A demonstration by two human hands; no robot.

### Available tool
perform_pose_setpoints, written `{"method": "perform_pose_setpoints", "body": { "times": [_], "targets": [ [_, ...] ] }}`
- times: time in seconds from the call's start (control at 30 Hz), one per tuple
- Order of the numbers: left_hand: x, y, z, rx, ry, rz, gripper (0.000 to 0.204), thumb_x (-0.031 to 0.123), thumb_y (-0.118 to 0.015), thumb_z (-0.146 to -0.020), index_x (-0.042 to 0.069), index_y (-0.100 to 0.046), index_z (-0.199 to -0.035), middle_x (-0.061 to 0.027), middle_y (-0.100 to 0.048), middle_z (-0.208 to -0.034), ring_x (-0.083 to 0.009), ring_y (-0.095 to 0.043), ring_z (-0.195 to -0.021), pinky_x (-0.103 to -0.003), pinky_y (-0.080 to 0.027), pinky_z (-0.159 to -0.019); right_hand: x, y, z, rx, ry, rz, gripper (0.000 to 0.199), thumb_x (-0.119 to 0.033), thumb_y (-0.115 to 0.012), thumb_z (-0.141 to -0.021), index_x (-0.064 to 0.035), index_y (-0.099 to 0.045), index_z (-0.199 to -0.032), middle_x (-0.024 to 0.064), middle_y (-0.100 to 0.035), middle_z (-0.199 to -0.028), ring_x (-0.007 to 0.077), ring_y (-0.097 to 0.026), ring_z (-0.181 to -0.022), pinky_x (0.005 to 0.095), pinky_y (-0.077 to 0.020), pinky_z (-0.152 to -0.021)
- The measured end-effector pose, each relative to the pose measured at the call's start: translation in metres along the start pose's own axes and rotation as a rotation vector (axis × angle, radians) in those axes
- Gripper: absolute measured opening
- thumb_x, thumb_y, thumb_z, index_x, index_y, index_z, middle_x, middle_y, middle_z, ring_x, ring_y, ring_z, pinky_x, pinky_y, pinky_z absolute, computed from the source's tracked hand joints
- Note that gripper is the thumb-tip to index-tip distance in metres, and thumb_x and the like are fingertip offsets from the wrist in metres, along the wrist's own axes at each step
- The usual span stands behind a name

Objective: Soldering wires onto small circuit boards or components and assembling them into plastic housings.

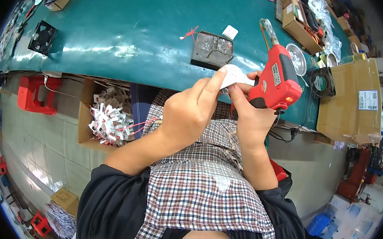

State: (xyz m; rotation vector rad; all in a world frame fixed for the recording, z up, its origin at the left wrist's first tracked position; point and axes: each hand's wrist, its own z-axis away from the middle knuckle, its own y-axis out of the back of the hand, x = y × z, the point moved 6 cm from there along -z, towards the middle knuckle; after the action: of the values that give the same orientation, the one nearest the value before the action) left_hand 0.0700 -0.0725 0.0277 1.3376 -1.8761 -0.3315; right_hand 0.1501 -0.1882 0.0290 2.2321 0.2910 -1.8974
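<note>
A white, rounded plastic piece (234,76) is pinched in my left hand (188,108), just past the table's near edge. My right hand (251,113) is closed around a red and black soldering gun (276,81), its metal tip pointing away from me. The right thumb and a fingertip also reach the white piece; the gun's grip is mostly hidden by the hand. Thin red wires (141,125) run below my left wrist. Beyond my hands sits a dark metal stand (212,49) with a bent wire. Near it lie a small white square piece (230,31) and a short red wire (190,33).
The green table (132,20) bears a black fan (42,38) at left, and a round metal dish (296,59) and second fan (322,80) at right. A carton (350,103) stands beside them. An open box of white wired parts (83,120) and a red stool (31,94) are below left.
</note>
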Motion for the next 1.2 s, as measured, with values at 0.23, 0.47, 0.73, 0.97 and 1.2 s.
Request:
{"method": "perform_pose_setpoints", "body": {
  "times": [0.23,0.47,0.73,0.97,1.2],
  "targets": [
    [0.001,-0.009,0.010,-0.134,0.162,0.135,0.059,-0.004,-0.070,-0.077,0.006,-0.058,-0.134,-0.0167,-0.069,-0.104,-0.0269,-0.068,-0.068,-0.034,-0.053,-0.057,0.012,0.007,0.005,0.026,-0.135,-0.063,0.046,0.009,-0.069,-0.079,0.0014,-0.047,-0.119,0.0041,-0.064,-0.083,0.0065,-0.062,-0.071,0.0210,-0.0498,-0.065],
    [-0.016,-0.027,0.029,-0.297,0.618,0.909,0.053,0.002,-0.073,-0.086,0.004,-0.055,-0.135,-0.0081,-0.067,-0.106,-0.0143,-0.068,-0.095,-0.029,-0.055,-0.083,0.009,0.028,0.018,0.023,-0.045,-0.069,0.043,0.010,-0.064,-0.083,0.0004,-0.045,-0.121,0.0040,-0.062,-0.088,0.0067,-0.061,-0.079,0.0208,-0.0483,-0.069],
    [-0.015,-0.034,0.039,-0.467,0.867,1.082,0.031,0.025,-0.082,-0.084,0.003,-0.068,-0.102,0.0001,-0.068,-0.083,-0.0037,-0.059,-0.073,-0.022,-0.048,-0.063,0.016,0.035,0.029,-0.073,-0.069,-0.138,0.043,0.011,-0.063,-0.084,0.0013,-0.049,-0.122,0.0060,-0.056,-0.105,0.0093,-0.060,-0.085,0.0248,-0.0502,-0.075],
    [-0.011,-0.027,0.025,-0.194,0.667,1.046,0.024,0.007,-0.081,-0.082,0.003,-0.066,-0.101,-0.0048,-0.072,-0.091,-0.0087,-0.067,-0.081,-0.024,-0.055,-0.068,0.022,0.034,0.032,-0.148,-0.088,-0.145,0.041,0.011,-0.063,-0.085,0.0022,-0.049,-0.122,0.0060,-0.056,-0.107,0.0084,-0.061,-0.087,0.0234,-0.0502,-0.075],
    [-0.025,-0.027,-0.006,-0.096,0.491,0.569,0.026,0.005,-0.082,-0.080,0.003,-0.064,-0.099,-0.0024,-0.069,-0.086,-0.0069,-0.064,-0.078,-0.024,-0.053,-0.066,0.023,0.048,0.017,-0.066,-0.117,0.044,0.038,0.004,-0.062,-0.091,0.0016,-0.049,-0.127,0.0085,-0.059,-0.102,0.0129,-0.063,-0.080,0.0301,-0.0544,-0.077]
  ]
}}
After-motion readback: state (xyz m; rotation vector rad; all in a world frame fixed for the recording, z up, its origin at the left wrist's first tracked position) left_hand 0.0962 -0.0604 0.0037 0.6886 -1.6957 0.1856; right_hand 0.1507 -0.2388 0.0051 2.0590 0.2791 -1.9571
